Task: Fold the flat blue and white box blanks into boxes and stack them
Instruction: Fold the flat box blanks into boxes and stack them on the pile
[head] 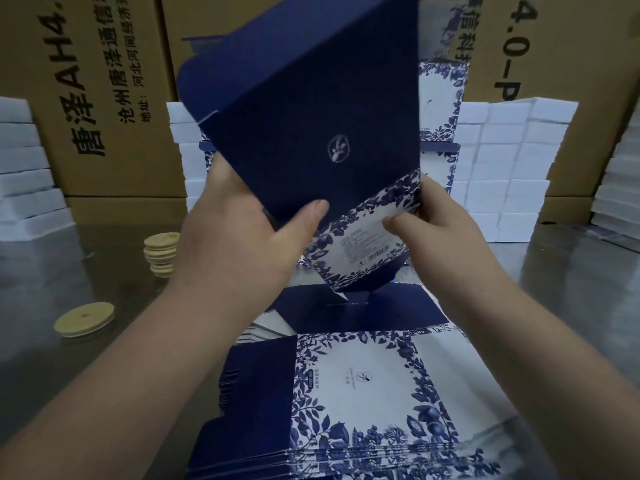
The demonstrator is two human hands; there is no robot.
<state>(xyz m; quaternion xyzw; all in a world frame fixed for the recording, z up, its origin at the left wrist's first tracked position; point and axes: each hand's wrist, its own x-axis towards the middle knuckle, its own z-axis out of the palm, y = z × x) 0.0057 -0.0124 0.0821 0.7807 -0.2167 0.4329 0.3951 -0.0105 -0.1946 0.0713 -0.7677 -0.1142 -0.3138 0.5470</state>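
1. Both my hands have a grip on one half-folded blue and white cardboard box blank [311, 116], held up in the air, tilted, above the table. My left hand [242, 244] pinches its lower left edge with the thumb flat on the dark blue panel and the fingers behind. My right hand [436, 220] pinches the lower right edge, thumb on the white printed panel with the blue leaf border.
2. Nearest me, under my forearms, a pile of flat blue and white box blanks [353, 393] lies on the grey shiny table [104, 341], the top one showing a white face framed in blue leaves beside a dark blue panel.
3. To the left on the table lies a single pale yellow round disc [84, 319]; a little farther off stands a short stack of the same discs [161, 252].
4. Behind the held blank, a column of folded blue and white boxes [441, 109] rises, partly hidden.
5. Stacks of white foam blocks [502, 161] stand to both sides of that column.
6. Farthest back are large brown cardboard cartons [104, 98] printed with black characters.
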